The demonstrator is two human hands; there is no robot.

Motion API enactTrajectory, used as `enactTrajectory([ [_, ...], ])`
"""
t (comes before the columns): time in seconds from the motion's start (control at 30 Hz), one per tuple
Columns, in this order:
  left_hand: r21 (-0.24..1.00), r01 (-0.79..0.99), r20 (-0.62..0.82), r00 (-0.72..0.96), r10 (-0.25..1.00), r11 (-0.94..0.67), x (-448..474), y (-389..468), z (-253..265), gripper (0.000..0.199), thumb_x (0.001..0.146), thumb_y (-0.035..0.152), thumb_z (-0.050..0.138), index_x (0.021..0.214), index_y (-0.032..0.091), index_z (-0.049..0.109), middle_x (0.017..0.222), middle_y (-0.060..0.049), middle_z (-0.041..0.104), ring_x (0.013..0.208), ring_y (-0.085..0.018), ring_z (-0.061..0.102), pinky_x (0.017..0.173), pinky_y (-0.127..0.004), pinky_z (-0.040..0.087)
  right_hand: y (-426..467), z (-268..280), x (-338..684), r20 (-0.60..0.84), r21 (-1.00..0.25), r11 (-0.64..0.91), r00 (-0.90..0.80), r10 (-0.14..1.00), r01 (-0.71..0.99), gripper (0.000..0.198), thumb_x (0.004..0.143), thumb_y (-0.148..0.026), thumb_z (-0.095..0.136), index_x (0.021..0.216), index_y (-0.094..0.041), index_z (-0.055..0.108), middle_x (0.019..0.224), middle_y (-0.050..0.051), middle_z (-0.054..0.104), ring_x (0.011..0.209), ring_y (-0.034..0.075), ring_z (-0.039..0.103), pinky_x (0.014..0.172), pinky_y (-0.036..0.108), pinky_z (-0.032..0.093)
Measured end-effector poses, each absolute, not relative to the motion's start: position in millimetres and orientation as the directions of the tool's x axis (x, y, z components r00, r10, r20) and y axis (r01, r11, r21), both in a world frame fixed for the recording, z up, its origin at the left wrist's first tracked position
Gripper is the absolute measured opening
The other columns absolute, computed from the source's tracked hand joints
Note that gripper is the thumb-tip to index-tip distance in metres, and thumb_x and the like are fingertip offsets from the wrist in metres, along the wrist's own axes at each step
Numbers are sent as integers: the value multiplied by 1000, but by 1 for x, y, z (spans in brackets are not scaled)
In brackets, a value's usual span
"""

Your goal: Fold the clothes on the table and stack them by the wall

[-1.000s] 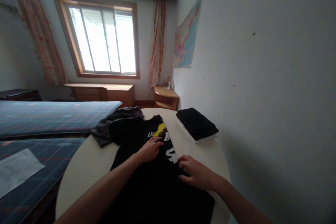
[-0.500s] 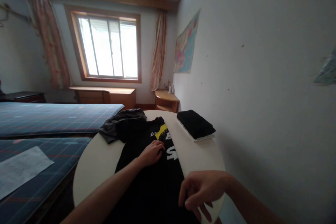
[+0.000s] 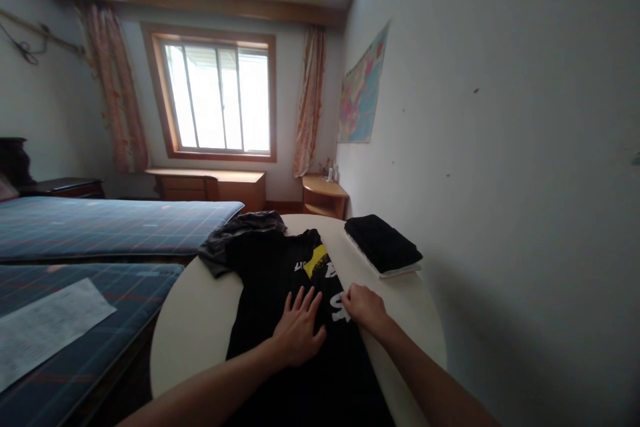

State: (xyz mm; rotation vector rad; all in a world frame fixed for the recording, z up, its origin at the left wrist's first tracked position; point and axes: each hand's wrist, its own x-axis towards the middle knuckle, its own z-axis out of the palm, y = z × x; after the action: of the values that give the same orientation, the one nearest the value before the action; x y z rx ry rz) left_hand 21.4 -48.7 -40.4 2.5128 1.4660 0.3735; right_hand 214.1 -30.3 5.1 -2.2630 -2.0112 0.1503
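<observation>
- On the round white surface (image 3: 200, 320): black T-shirt (image 3: 280, 267) lies flat, white and yellow print up, running from centre toward 6 o'clock.
- Left hand (image 3: 299, 330) rests palm-down on the shirt, fingers apart, gripping nothing.
- Right hand (image 3: 364, 305) at the shirt's 3 o'clock edge by the print; fingers curled on the fabric, grip unclear.
- Grey garment (image 3: 240, 230) at 11 o'clock, folded black stack (image 3: 383, 245) at 2 o'clock.

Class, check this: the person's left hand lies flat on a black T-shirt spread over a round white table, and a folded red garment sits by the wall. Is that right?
Not quite. The folded garment by the wall is black, not red, as the head view shows. The left hand does lie flat on the black T-shirt on the round white table.
</observation>
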Motion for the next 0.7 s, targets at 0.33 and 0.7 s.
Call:
enactTrajectory([
  [0.33, 419, 772, 88, 489, 868, -477, 53, -62, -45, 73, 86, 49, 44, 152, 21, 32, 160, -11, 25, 148, -38, 10, 116, -66, 9, -11, 11, 247, -138, -101, -117, 103, 985, 988, 38, 79, -45, 59, 95, -14, 75, 101, 18, 74, 98, 32, 69, 75, 35, 49],
  [0.7, 194, 963, 302, 125, 945, -189, -42, 41, -8, 53, 87, 38, 52, 134, 15, 54, 155, -17, 34, 144, -37, 28, 114, -49, 27, 61, 0, 196, 50, -220, 15, -4, 999, 975, 50, 91, -39, 51, 138, -22, 49, 134, 13, 59, 124, 28, 54, 98, 38, 40],
])
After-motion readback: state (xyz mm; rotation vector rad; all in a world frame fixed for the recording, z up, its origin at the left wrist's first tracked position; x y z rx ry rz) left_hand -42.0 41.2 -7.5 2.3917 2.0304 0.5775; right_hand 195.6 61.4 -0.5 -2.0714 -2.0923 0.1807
